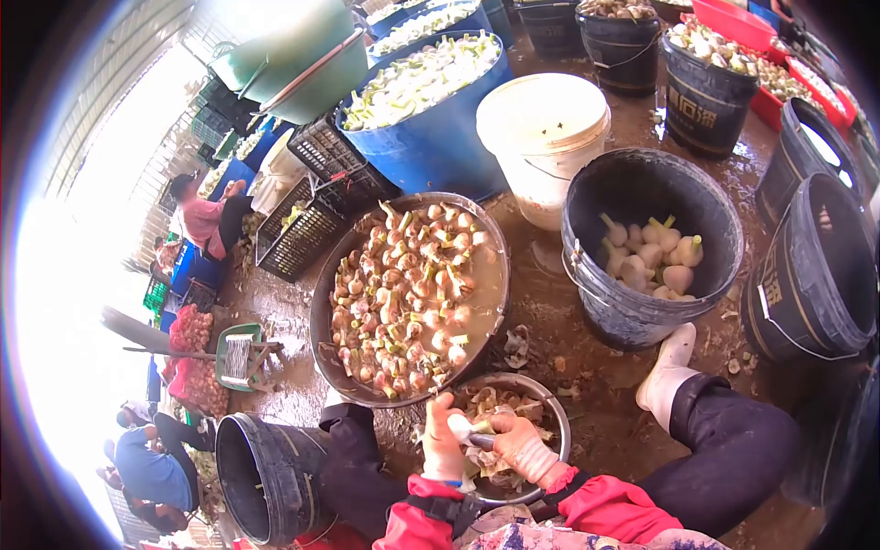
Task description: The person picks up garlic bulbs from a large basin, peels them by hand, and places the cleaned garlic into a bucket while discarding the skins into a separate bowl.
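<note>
My left hand (442,447) is closed around a white garlic bulb (460,426) whose pale green stem points toward my other hand. My right hand (524,449) grips a small knife (481,441), its grey metal close against the bulb. Below both hands is a metal bowl (558,412) with papery garlic peelings (500,403) in it. Just beyond stands a wide round tub (321,316) of unpeeled garlic bulbs (403,293), partly in murky water. Peeled white bulbs (651,257) lie at the bottom of a black bucket (596,307) to the right.
A white bucket (541,197) and a blue vat (412,160) of cut stems stand ahead. Black crates (293,238) are at left. A black bucket (275,477) lies tilted by my left leg; more buckets (811,275) line the right. The floor (568,357) is wet. Other people (158,467) sit at left.
</note>
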`<action>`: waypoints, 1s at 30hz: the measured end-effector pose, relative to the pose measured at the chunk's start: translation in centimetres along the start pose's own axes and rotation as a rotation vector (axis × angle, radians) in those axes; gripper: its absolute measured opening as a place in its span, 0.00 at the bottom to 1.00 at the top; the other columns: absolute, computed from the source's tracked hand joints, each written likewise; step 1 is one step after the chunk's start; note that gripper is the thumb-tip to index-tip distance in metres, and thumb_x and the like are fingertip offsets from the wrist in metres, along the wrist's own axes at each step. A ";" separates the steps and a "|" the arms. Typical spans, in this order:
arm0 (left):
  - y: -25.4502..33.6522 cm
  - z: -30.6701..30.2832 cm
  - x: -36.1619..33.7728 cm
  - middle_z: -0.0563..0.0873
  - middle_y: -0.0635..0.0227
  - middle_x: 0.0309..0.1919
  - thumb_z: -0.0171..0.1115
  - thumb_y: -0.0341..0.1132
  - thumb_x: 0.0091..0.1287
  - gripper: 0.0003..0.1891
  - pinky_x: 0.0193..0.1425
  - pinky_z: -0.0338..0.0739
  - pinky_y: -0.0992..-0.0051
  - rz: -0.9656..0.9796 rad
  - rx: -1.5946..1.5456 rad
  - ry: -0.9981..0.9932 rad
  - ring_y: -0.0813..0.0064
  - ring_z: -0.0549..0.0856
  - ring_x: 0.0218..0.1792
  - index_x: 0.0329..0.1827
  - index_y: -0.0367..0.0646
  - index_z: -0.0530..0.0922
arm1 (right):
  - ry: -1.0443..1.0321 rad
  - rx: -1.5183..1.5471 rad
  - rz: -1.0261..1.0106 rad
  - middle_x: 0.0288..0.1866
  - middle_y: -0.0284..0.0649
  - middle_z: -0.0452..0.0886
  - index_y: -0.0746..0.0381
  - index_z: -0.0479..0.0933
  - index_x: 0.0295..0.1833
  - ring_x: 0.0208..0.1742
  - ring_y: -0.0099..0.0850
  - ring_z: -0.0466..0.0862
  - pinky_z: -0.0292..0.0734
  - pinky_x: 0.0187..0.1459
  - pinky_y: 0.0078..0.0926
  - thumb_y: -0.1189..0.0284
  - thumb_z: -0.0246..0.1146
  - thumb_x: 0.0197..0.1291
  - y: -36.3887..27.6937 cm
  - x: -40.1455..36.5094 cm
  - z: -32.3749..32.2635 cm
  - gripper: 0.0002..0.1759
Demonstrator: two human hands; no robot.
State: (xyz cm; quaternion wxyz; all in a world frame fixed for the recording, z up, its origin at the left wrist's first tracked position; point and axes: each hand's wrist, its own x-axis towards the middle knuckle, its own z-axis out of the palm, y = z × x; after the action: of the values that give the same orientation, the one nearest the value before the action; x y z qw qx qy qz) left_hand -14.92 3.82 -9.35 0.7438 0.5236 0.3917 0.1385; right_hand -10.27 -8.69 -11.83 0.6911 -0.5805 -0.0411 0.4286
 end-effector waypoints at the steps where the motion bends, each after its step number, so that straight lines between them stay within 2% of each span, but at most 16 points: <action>1: -0.3 -0.4 1.4 0.75 0.72 0.31 0.53 0.64 0.65 0.36 0.35 0.73 0.76 -0.001 -0.015 0.079 0.78 0.76 0.29 0.59 0.38 0.71 | 0.016 -0.142 0.067 0.34 0.35 0.84 0.63 0.84 0.44 0.37 0.21 0.80 0.74 0.41 0.22 0.73 0.68 0.53 -0.8 -0.2 0.2 0.11; 4: 1.9 0.7 2.9 0.75 0.71 0.30 0.56 0.66 0.62 0.33 0.33 0.75 0.73 -0.124 -0.082 0.212 0.76 0.77 0.30 0.48 0.41 0.72 | -0.048 -0.197 -0.092 0.34 0.36 0.84 0.63 0.83 0.44 0.36 0.21 0.80 0.74 0.41 0.21 0.72 0.68 0.53 -0.5 -0.4 0.9 0.12; 6: 1.4 0.9 2.9 0.74 0.71 0.30 0.55 0.63 0.65 0.30 0.33 0.74 0.74 -0.102 -0.154 0.235 0.76 0.77 0.29 0.48 0.42 0.72 | -0.065 -0.141 -0.027 0.37 0.36 0.84 0.65 0.83 0.46 0.38 0.23 0.81 0.75 0.43 0.21 0.74 0.68 0.53 -0.7 -0.3 0.6 0.14; 8: -0.1 -0.1 1.7 0.77 0.68 0.34 0.54 0.68 0.61 0.36 0.37 0.78 0.70 0.159 -0.052 0.035 0.72 0.79 0.34 0.51 0.40 0.70 | -0.025 0.393 0.109 0.41 0.34 0.84 0.67 0.81 0.47 0.39 0.24 0.81 0.76 0.43 0.21 0.77 0.68 0.53 -0.1 0.4 -0.1 0.14; 10: -4.3 -4.2 2.6 0.74 0.61 0.52 0.69 0.47 0.59 0.34 0.53 0.74 0.71 0.182 0.190 -0.359 0.70 0.77 0.48 0.63 0.37 0.65 | -0.006 0.417 0.122 0.43 0.33 0.83 0.69 0.81 0.47 0.39 0.23 0.81 0.76 0.43 0.21 0.80 0.67 0.53 1.3 1.1 -0.4 0.15; 12: -1.2 -1.4 -1.5 0.73 0.57 0.57 0.74 0.42 0.54 0.42 0.62 0.69 0.70 0.675 0.870 -0.209 0.68 0.72 0.58 0.68 0.36 0.61 | -0.073 0.073 -0.098 0.40 0.33 0.83 0.67 0.81 0.47 0.39 0.22 0.80 0.75 0.43 0.21 0.77 0.67 0.54 3.7 1.7 0.0 0.13; 13: -1.0 -1.2 -1.6 0.74 0.55 0.57 0.74 0.41 0.54 0.40 0.64 0.67 0.69 0.576 0.818 -0.145 0.65 0.72 0.59 0.66 0.34 0.64 | -0.035 -0.069 0.035 0.37 0.32 0.84 0.64 0.82 0.47 0.37 0.21 0.78 0.74 0.41 0.22 0.75 0.67 0.55 1.9 0.9 0.6 0.13; 14: -1.7 -1.5 -0.4 0.78 0.59 0.51 0.70 0.39 0.59 0.31 0.56 0.72 0.74 0.401 0.641 -0.078 0.69 0.78 0.50 0.62 0.34 0.69 | -0.038 -0.072 0.035 0.37 0.32 0.84 0.64 0.82 0.47 0.37 0.21 0.78 0.74 0.41 0.22 0.75 0.67 0.55 0.6 0.4 0.7 0.13; 16: -1.5 -2.0 0.9 0.80 0.65 0.39 0.61 0.39 0.67 0.25 0.38 0.75 0.78 0.029 0.127 -0.071 0.76 0.80 0.33 0.64 0.37 0.68 | -0.105 -0.192 0.109 0.34 0.31 0.83 0.62 0.83 0.46 0.35 0.20 0.77 0.73 0.39 0.21 0.71 0.68 0.55 -0.8 -0.2 0.7 0.12; 18: -0.2 -2.3 0.6 0.80 0.66 0.37 0.59 0.41 0.68 0.24 0.34 0.73 0.79 -0.005 0.129 -0.136 0.77 0.79 0.30 0.63 0.37 0.69 | -0.084 -0.032 0.116 0.33 0.31 0.83 0.62 0.83 0.45 0.34 0.19 0.77 0.72 0.38 0.19 0.72 0.67 0.55 0.6 0.6 -0.3 0.11; 20: 0.7 -2.8 -0.5 0.81 0.66 0.36 0.58 0.42 0.69 0.24 0.29 0.71 0.79 -0.046 0.132 -0.193 0.77 0.78 0.27 0.63 0.37 0.70 | 0.103 -0.015 -0.090 0.32 0.31 0.82 0.63 0.83 0.43 0.31 0.18 0.76 0.72 0.34 0.19 0.73 0.67 0.55 0.1 0.7 -1.8 0.10; 24: 1.9 -4.2 -2.7 0.82 0.60 0.41 0.59 0.44 0.68 0.22 0.30 0.74 0.75 -0.101 -0.084 -0.347 0.70 0.82 0.32 0.59 0.40 0.71 | 0.350 0.154 -0.031 0.31 0.34 0.84 0.62 0.83 0.41 0.31 0.24 0.81 0.75 0.34 0.22 0.78 0.61 0.54 4.4 3.7 -5.8 0.09; 26: 2.5 -4.2 -3.4 0.82 0.61 0.37 0.60 0.43 0.67 0.18 0.27 0.73 0.76 -0.081 -0.136 -0.256 0.72 0.82 0.28 0.52 0.41 0.72 | 0.308 -0.522 -0.106 0.36 0.40 0.86 0.61 0.82 0.45 0.36 0.32 0.85 0.78 0.40 0.28 0.76 0.61 0.55 2.8 3.0 -6.2 0.12; 28: 1.8 -4.8 -2.6 0.82 0.64 0.33 0.62 0.42 0.67 0.16 0.24 0.72 0.78 -0.090 -0.059 -0.180 0.75 0.80 0.25 0.48 0.42 0.72 | 0.123 -0.780 -0.232 0.45 0.46 0.83 0.57 0.77 0.55 0.43 0.44 0.83 0.77 0.45 0.35 0.73 0.64 0.52 1.6 1.6 -4.1 0.21; 29: 1.5 -5.0 -2.2 0.82 0.67 0.29 0.63 0.42 0.66 0.14 0.21 0.71 0.80 -0.101 0.019 -0.107 0.78 0.78 0.21 0.43 0.43 0.71 | 0.133 -0.667 -0.739 0.52 0.46 0.81 0.56 0.73 0.60 0.49 0.43 0.82 0.77 0.49 0.33 0.71 0.65 0.52 1.9 2.5 -2.8 0.27; 30: 1.2 -5.0 -1.9 0.82 0.67 0.29 0.63 0.42 0.66 0.14 0.21 0.71 0.80 -0.102 0.018 -0.110 0.78 0.78 0.21 0.43 0.43 0.71 | 0.065 -0.682 -0.404 0.57 0.46 0.78 0.56 0.72 0.62 0.54 0.41 0.80 0.75 0.53 0.31 0.73 0.64 0.52 2.7 1.6 -1.9 0.28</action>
State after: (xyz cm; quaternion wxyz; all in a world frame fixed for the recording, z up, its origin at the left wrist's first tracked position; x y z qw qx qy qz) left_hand -19.56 6.44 -8.20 0.7656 0.5163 0.3779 0.0678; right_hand -9.70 -9.19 -15.40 0.5301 -0.7701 -0.2725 0.2271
